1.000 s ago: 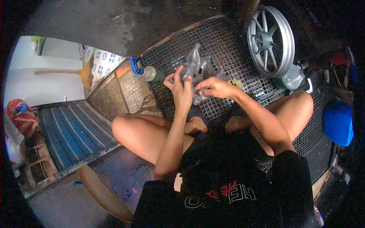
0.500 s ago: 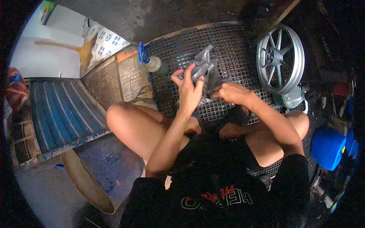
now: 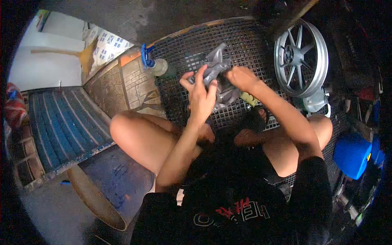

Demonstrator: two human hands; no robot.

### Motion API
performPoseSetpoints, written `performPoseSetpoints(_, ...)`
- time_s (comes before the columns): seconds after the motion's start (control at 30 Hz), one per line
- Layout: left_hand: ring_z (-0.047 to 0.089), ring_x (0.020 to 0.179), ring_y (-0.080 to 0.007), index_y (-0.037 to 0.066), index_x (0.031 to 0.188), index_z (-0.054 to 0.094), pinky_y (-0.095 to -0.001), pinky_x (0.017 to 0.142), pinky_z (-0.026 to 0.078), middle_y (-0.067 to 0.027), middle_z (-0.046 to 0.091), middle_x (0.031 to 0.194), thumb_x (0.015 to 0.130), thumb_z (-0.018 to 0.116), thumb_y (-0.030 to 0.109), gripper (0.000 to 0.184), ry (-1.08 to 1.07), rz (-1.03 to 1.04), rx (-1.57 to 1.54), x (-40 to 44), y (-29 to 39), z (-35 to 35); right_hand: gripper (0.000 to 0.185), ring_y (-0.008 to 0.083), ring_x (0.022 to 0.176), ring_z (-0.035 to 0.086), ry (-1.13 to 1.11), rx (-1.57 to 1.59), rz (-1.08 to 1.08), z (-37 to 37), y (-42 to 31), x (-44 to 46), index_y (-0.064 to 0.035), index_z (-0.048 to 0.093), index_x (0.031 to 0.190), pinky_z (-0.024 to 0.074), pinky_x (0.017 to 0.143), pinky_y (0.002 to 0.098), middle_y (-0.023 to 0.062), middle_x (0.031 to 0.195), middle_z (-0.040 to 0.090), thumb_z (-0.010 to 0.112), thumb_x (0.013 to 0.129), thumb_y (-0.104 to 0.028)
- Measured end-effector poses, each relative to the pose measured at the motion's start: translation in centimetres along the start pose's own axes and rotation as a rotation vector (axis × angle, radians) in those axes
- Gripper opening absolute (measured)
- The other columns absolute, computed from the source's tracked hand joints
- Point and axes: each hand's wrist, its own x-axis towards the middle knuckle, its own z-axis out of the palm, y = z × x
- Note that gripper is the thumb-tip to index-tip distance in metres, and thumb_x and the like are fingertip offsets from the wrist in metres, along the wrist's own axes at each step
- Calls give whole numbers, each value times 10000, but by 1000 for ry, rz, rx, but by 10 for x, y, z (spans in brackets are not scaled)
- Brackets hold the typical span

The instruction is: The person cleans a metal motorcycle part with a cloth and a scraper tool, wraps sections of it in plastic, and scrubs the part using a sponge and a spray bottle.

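Observation:
A grey, irregularly shaped part with a dull metallic sheen (image 3: pixel 218 67) is in front of me, above the black grid mat (image 3: pixel 183 51). My left hand (image 3: pixel 200 92) grips its near left side, thumb and fingers curled around it. On the other side, my right hand (image 3: pixel 243 79) is closed in a fist against or just beside the part. Something dark shows at its fingertips, too small to make out. Below the right hand lies a crumpled yellow-green piece (image 3: pixel 248 99), perhaps a cloth or sponge.
A spray bottle with a blue head (image 3: pixel 159 66) stands at the mat's left edge. To the right are a grey spoked wheel rim (image 3: pixel 300 61), a clear plastic container (image 3: pixel 316 103) and a blue jug (image 3: pixel 352 157). A blue striped slatted surface (image 3: pixel 67 122) lies left.
My right hand has moved up and slightly left along the grey part, uncovering the yellow-green piece. My left hand keeps its hold. The whole view has shifted a little.

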Motion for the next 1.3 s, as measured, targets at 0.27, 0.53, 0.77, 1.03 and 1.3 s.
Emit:
performPoseSetpoints(0.27, 272, 1255, -367, 99, 1350, 492, -431, 1072, 301, -247, 315, 1262, 874, 606, 113, 489, 13, 36, 1, 0, 2, 3, 321, 359, 818, 701, 75, -184, 6, 35, -8, 19, -43, 704, 806, 555, 766, 467, 198, 852, 702, 448, 898, -213)
performPoseSetpoints(0.53, 292, 1235, -362, 100, 1347, 507, -429, 1079, 286, -239, 309, 1260, 878, 586, 154, 478, 24, -12, -5, 2, 3, 4, 339, 392, 803, 691, 36, 25, 71, 37, -46, -8, -24, 700, 729, 550, 752, 494, 238, 817, 683, 452, 873, -204)
performPoseSetpoints(0.77, 312, 1216, -350, 109, 1335, 527, -406, 1064, 303, -227, 302, 1267, 889, 565, 142, 449, 56, -18, 14, 2, 1, 7, 322, 457, 850, 663, 89, 163, 170, 33, -59, -20, 5, 684, 767, 534, 783, 528, 295, 868, 661, 439, 878, -173)
performPoseSetpoints(1.03, 365, 1180, -344, 104, 1319, 543, -410, 970, 411, -215, 295, 1262, 905, 576, 112, 415, 59, 16, 11, 1, -1, 6, 228, 468, 887, 659, 214, 361, 373, 37, -68, -14, 40, 682, 861, 531, 808, 537, 308, 940, 655, 514, 827, -111)
performPoseSetpoints(1.3, 359, 1169, -337, 95, 1319, 547, -417, 1007, 357, -211, 299, 1253, 916, 537, 127, 405, 55, -33, -1, 1, -4, 6, 145, 455, 836, 672, 131, 312, 267, 41, -76, -14, 45, 676, 792, 547, 741, 515, 307, 833, 657, 559, 763, -35)
